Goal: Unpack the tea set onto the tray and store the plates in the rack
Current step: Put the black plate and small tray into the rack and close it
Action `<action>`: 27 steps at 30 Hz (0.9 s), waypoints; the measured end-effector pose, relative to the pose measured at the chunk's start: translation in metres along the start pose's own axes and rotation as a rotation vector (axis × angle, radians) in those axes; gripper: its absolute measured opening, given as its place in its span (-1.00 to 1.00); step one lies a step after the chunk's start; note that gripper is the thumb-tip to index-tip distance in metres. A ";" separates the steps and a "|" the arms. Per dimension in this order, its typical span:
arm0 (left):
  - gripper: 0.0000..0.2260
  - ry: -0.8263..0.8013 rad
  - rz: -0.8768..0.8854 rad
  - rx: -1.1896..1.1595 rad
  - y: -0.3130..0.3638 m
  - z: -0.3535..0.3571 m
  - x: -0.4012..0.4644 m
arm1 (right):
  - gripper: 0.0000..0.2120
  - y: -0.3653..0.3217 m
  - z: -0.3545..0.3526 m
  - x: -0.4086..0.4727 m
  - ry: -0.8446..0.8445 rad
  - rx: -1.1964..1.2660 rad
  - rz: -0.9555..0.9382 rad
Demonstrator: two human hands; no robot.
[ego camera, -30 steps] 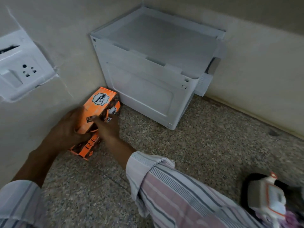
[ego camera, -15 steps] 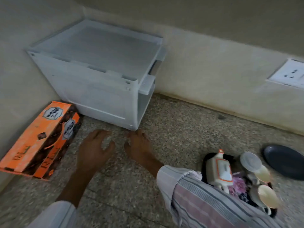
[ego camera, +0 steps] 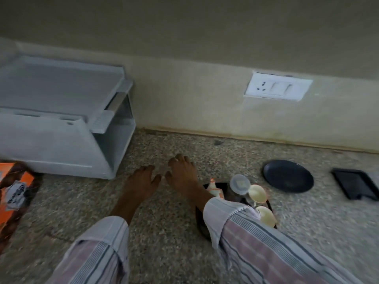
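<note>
My left hand (ego camera: 141, 182) and my right hand (ego camera: 182, 174) hover side by side over the speckled floor, fingers spread, holding nothing. Just right of my right forearm a dark tray (ego camera: 200, 223) carries a white and orange teapot (ego camera: 214, 188), a lidded jar (ego camera: 239, 184) and two cream cups (ego camera: 258, 193); my sleeve hides part of the tray. A dark round plate (ego camera: 288, 179) lies on the floor further right. The white plastic rack (ego camera: 61, 124) stands at the left against the wall. The orange tea set box (ego camera: 16, 193) lies at the left edge.
A black rectangular tray-like object (ego camera: 356, 186) lies at the far right. A white wall socket with switches (ego camera: 276, 87) sits above the skirting. Speckled stone floor stretches between the rack and the tea tray.
Both hands have let go of the orange box and moved right, away from it. The view has swung right, bringing the tea tray, the dark plate and the black object into sight.
</note>
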State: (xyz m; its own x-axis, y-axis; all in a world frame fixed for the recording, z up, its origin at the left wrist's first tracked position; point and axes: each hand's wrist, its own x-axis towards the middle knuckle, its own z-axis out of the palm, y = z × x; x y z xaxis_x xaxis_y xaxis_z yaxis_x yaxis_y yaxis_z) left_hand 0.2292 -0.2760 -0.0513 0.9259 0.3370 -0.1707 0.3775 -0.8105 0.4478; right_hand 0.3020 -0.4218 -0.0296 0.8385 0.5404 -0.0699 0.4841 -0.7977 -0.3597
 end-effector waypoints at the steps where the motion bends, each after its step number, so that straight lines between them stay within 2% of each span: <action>1: -0.51 -0.006 0.008 0.009 0.013 0.002 0.004 | -0.58 0.012 -0.010 -0.002 0.011 -0.002 0.004; 14: -0.49 -0.045 0.102 0.068 0.164 0.044 0.033 | -0.62 0.138 -0.082 -0.024 0.123 -0.026 0.121; 27: -0.45 -0.184 0.348 0.164 0.294 0.100 0.053 | -0.69 0.295 -0.133 -0.084 0.180 -0.003 0.533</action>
State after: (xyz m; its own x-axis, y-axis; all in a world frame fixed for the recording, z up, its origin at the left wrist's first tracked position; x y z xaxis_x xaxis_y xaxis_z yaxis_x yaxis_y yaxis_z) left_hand 0.3905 -0.5445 -0.0164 0.9796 -0.0492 -0.1948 0.0254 -0.9314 0.3631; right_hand 0.4077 -0.7377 -0.0063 0.9967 0.0080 -0.0811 -0.0180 -0.9488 -0.3153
